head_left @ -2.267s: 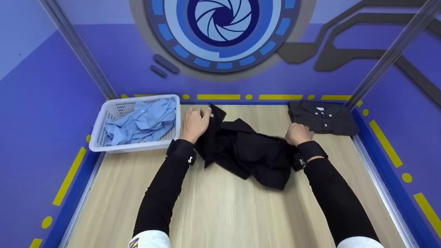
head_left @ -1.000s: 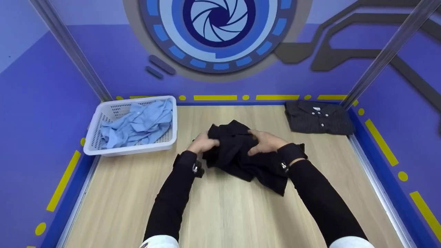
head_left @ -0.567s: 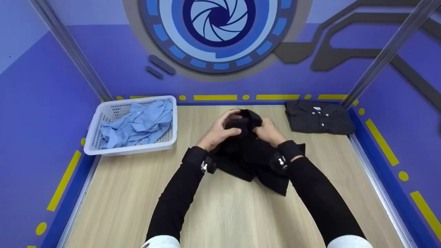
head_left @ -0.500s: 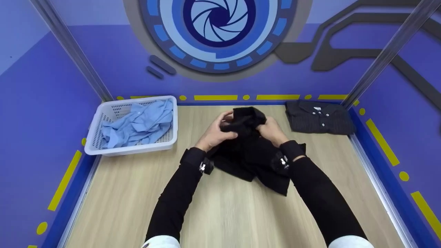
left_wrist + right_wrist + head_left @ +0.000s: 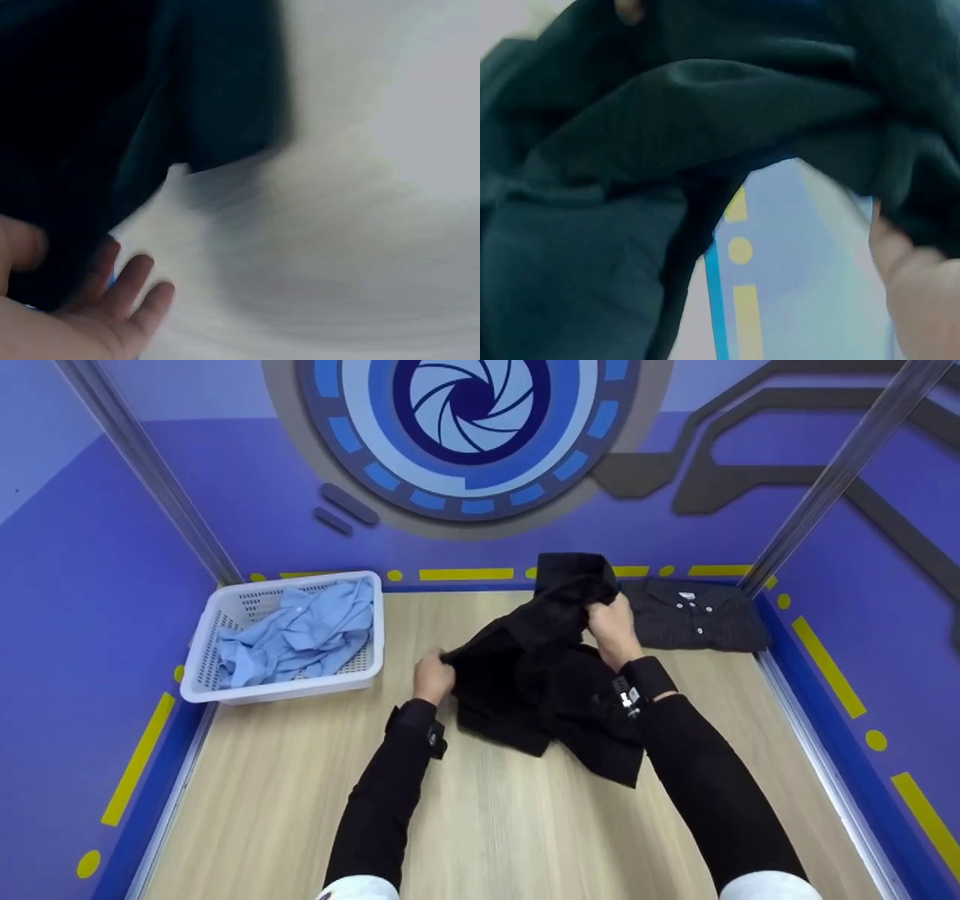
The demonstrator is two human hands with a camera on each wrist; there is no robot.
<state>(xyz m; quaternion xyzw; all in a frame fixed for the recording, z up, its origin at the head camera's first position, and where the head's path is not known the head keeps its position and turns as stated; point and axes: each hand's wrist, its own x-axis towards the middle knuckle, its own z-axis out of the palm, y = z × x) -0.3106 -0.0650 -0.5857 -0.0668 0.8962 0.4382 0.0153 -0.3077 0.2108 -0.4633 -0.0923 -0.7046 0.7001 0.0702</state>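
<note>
A crumpled black shirt (image 5: pixel 517 682) is stretched between my two hands above the middle of the table. At its left edge, my left hand (image 5: pixel 433 678) pinches the cloth; in the left wrist view the thumb and index finger (image 5: pixel 97 274) meet the dark fabric while the other fingers lie looser. My right hand (image 5: pixel 613 628) grips the shirt higher up on the right, and a flap of it stands up beyond that hand. Lower parts of the shirt hang or lie on the table. In the right wrist view, folds of cloth (image 5: pixel 690 120) hide most of the right fingers.
A white basket (image 5: pixel 281 691) holding a blue shirt (image 5: pixel 307 630) stands at the back left. At the back right lies a folded dark grey shirt (image 5: pixel 701 619), close to my right hand. Blue-purple walls (image 5: pixel 465 551) enclose the wooden table (image 5: pixel 480 832) on the visible sides.
My hands have drawn apart: the left moved left and toward me to the shirt's edge, and the right moved right and up. The shirt has spread out and lifted between them.
</note>
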